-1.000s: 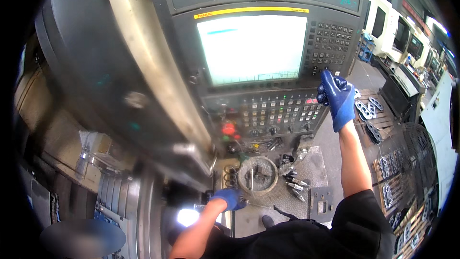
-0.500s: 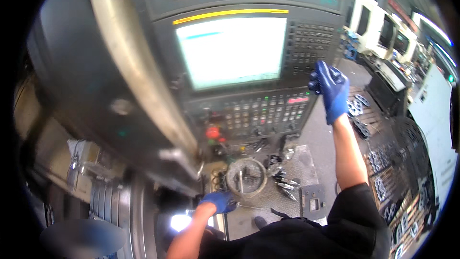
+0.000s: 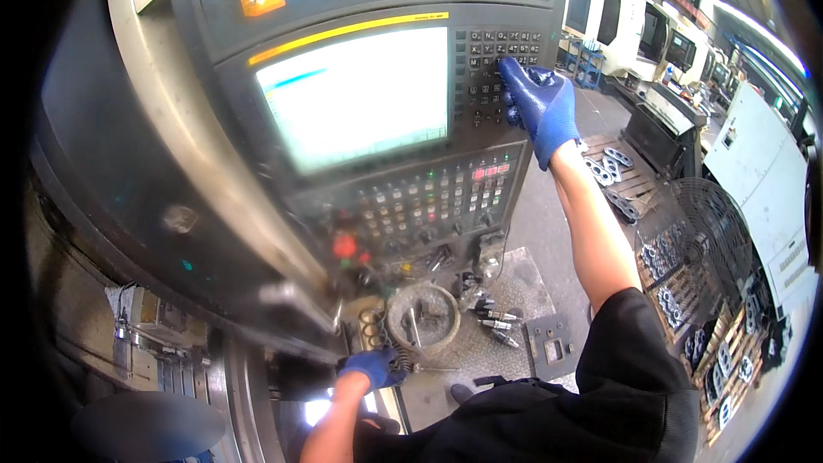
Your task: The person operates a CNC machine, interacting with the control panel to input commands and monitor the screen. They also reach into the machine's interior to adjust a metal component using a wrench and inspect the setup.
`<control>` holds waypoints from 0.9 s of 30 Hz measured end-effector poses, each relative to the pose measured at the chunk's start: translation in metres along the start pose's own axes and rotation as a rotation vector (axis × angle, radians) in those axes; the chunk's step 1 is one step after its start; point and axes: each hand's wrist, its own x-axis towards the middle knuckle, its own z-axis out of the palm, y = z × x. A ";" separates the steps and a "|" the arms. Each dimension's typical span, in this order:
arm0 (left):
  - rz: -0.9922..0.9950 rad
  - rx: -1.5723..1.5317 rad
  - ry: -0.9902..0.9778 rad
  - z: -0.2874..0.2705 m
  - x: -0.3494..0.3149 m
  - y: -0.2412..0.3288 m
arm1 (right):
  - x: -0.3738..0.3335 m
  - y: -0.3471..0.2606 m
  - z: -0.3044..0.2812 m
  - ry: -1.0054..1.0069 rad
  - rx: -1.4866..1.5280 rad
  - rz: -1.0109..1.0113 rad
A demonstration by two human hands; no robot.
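At the upper right of the machine's control panel, my right hand (image 3: pixel 540 103), in a blue coated glove, reaches up to the keypad (image 3: pixel 484 77). Its index finger points out onto the keys, and the other fingers curl in, holding nothing. A bright screen (image 3: pixel 360 99) lies left of the keypad, with rows of buttons (image 3: pixel 429 201) below. Low down, my gloved left hand (image 3: pixel 373 367) is closed beside a worktop (image 3: pixel 463 351). A thin metal rod (image 3: pixel 439 369) shows at its fingers; whether they grip it I cannot tell. Close by sits a round metal ring (image 3: pixel 454 326).
Metal tool holders (image 3: pixel 499 326) and a dark plate with a square hole (image 3: pixel 549 347) lie on the worktop. A red knob (image 3: pixel 345 245) sticks out of the panel. To the right stand a large fan (image 3: pixel 699 227) and pallets with metal parts (image 3: pixel 724 377).
My right hand has moved from the panel's right edge up and left onto the keypad, its index finger now at the keys. The whole view has shifted. My left hand stays low by the worktop.
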 end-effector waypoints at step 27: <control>0.045 -0.085 0.092 0.006 0.000 -0.003 | 0.025 -0.018 -0.008 0.056 0.026 -0.010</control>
